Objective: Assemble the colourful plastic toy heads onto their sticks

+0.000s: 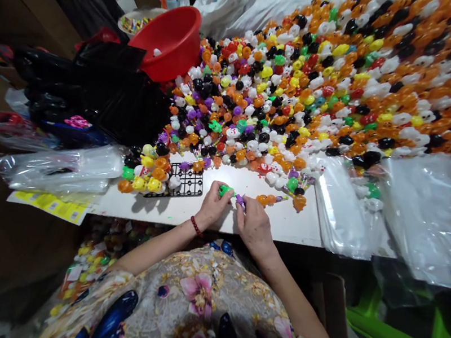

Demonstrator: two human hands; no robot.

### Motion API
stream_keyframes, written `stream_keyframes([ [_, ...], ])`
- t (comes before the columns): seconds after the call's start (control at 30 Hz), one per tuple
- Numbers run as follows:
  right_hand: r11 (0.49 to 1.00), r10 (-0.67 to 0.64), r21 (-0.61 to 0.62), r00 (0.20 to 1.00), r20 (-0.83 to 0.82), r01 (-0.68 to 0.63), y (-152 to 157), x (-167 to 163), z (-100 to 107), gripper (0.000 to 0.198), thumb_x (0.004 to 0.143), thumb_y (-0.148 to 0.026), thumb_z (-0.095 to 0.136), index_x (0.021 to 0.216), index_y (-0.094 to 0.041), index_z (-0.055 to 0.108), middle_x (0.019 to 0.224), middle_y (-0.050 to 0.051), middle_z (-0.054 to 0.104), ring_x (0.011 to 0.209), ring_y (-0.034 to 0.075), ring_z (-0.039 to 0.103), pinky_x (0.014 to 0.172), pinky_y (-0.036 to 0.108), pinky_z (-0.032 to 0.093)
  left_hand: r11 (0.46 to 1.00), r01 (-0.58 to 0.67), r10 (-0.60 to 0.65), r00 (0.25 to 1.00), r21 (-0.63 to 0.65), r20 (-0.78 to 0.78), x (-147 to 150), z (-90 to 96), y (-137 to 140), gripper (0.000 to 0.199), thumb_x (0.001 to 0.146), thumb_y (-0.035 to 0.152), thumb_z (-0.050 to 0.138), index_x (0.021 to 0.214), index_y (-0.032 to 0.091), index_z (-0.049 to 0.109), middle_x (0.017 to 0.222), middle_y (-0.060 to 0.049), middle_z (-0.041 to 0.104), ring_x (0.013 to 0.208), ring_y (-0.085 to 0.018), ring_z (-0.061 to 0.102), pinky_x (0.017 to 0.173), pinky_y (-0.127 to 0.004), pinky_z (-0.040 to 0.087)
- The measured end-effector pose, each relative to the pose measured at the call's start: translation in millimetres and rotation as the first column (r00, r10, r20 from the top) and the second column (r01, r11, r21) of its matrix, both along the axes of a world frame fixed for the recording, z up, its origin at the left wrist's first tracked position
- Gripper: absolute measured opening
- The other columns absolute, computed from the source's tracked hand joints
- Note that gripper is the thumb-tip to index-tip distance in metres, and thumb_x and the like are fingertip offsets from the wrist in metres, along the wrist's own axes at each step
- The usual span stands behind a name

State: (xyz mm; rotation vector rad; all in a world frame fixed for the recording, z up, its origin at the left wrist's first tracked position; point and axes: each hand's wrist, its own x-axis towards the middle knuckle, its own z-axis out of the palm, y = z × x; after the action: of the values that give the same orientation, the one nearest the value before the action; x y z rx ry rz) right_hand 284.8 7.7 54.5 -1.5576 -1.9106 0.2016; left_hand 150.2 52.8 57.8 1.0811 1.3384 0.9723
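Observation:
My left hand (213, 207) is closed on a small green plastic figure (224, 190) above the white tabletop (285, 224). Close to its right, my right hand (255, 222) pinches a small purple plastic piece (240, 200). The two pieces meet or nearly meet between my fingertips; I cannot tell whether they are joined. Left of my hands lies a black grid rack (189, 183), with several yellow, orange and white figures (150, 174) at its left end. An orange piece with a thin stem (267, 199) lies right of my right hand.
A large heap of colourful plastic figures (271, 96) spreads behind and to the right. At the back left stand a red basin (169, 40) and black plastic bags (104, 93). Clear plastic bags (343, 210) lie at right, others (67, 167) at left. A green stool (413, 336) stands low right.

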Motion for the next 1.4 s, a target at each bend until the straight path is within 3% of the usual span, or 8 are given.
stream_keyframes([
  [0.17, 1.000, -0.014, 0.004, 1.000, 0.020, 0.014, 0.2, 0.2, -0.6, 0.029, 0.101, -0.030, 0.036, 0.104, -0.016, 0.061, 0.083, 0.012, 0.064, 0.078, 0.025, 0.060, 0.073, 0.038, 0.051, 0.998, -0.029, 0.033, 0.996, -0.047, 0.081, 3.0, -2.2, 0.7, 0.021, 0.084, 0.031, 0.064, 0.086, 0.022, 0.045, 0.062, 0.008, 0.054, 0.057, -0.011, 0.057, 0.063, -0.025, 0.043],
  [0.37, 0.999, 0.035, 0.030, 0.999, -0.007, -0.035, -1.8, 0.6, 0.4, 0.028, 0.101, -0.030, 0.037, 0.108, -0.017, 0.061, 0.087, 0.012, 0.066, 0.082, 0.025, 0.061, 0.076, 0.038, 0.052, 1.000, 0.012, -0.010, 0.998, -0.022, 0.067, 3.2, -6.8, 0.1, 0.021, 0.083, 0.033, 0.064, 0.087, 0.021, 0.048, 0.060, 0.008, 0.052, 0.057, -0.010, 0.054, 0.062, -0.024, 0.041],
  [0.6, 0.978, 0.182, -0.061, 0.964, -0.196, -0.197, 1.9, 15.3, 4.2, 0.020, 0.099, -0.030, 0.046, 0.103, -0.021, 0.063, 0.090, 0.008, 0.070, 0.082, 0.021, 0.065, 0.075, 0.034, 0.054, 0.986, 0.168, -0.168, 0.986, -0.015, -0.017, -3.1, -11.9, 1.1, 0.024, 0.086, 0.042, 0.060, 0.084, 0.021, 0.048, 0.057, 0.009, 0.047, 0.053, -0.010, 0.047, 0.058, -0.023, 0.038],
  [0.8, 0.970, 0.121, -0.152, 0.921, -0.371, -0.189, 2.5, 13.8, 4.5, 0.018, 0.094, -0.030, 0.053, 0.098, -0.021, 0.068, 0.090, 0.007, 0.073, 0.082, 0.021, 0.067, 0.076, 0.033, 0.054, 0.975, 0.222, -0.223, 0.970, -0.017, -0.094, -3.1, -11.5, -5.4, 0.022, 0.089, 0.042, 0.056, 0.087, 0.021, 0.050, 0.060, 0.008, 0.048, 0.057, -0.011, 0.049, 0.060, -0.024, 0.038],
  [0.9, 0.952, 0.089, -0.217, 0.870, -0.484, -0.218, 3.8, 12.3, 2.5, 0.020, 0.092, -0.033, 0.054, 0.098, -0.021, 0.069, 0.092, 0.007, 0.074, 0.085, 0.020, 0.068, 0.079, 0.033, 0.054, 0.973, 0.229, -0.227, 0.965, -0.001, -0.129, -4.8, -11.0, -5.5, 0.023, 0.088, 0.042, 0.057, 0.086, 0.020, 0.051, 0.061, 0.007, 0.050, 0.057, -0.011, 0.049, 0.059, -0.024, 0.038],
  [1.07, 0.873, -0.029, -0.373, 0.730, -0.683, -0.314, 6.8, 19.3, -1.8, 0.036, 0.086, -0.043, 0.061, 0.113, -0.020, 0.063, 0.090, 0.004, 0.074, 0.081, 0.018, 0.068, 0.073, 0.032, 0.055, 0.985, 0.171, -0.164, 0.971, 0.026, -0.172, -6.2, -5.7, 0.0, 0.021, 0.085, 0.039, 0.062, 0.092, 0.020, 0.053, 0.067, 0.007, 0.053, 0.059, -0.011, 0.050, 0.060, -0.023, 0.039],
  [1.2, 0.877, -0.072, -0.422, 0.803, -0.592, -0.232, 5.9, 21.2, 2.7, 0.027, 0.085, -0.045, 0.059, 0.093, -0.020, 0.065, 0.076, 0.002, 0.070, 0.069, 0.016, 0.063, 0.065, 0.029, 0.050, 0.994, 0.102, -0.088, 0.954, 0.034, -0.285, -4.1, 0.4, 1.5, 0.015, 0.085, 0.034, 0.060, 0.084, 0.021, 0.052, 0.065, 0.007, 0.051, 0.061, -0.012, 0.050, 0.062, -0.024, 0.038],
  [1.4, 0.911, -0.038, -0.381, 0.890, -0.454, -0.156, 1.4, 9.8, 8.8, 0.022, 0.086, -0.040, 0.053, 0.077, -0.021, 0.062, 0.068, 0.001, 0.064, 0.060, 0.015, 0.054, 0.059, 0.027, 0.044, 0.991, 0.136, -0.128, 0.884, -0.015, -0.450, 2.2, 4.1, -5.2, 0.014, 0.087, 0.031, 0.053, 0.077, 0.023, 0.048, 0.060, 0.007, 0.047, 0.062, -0.014, 0.051, 0.064, -0.025, 0.036],
])
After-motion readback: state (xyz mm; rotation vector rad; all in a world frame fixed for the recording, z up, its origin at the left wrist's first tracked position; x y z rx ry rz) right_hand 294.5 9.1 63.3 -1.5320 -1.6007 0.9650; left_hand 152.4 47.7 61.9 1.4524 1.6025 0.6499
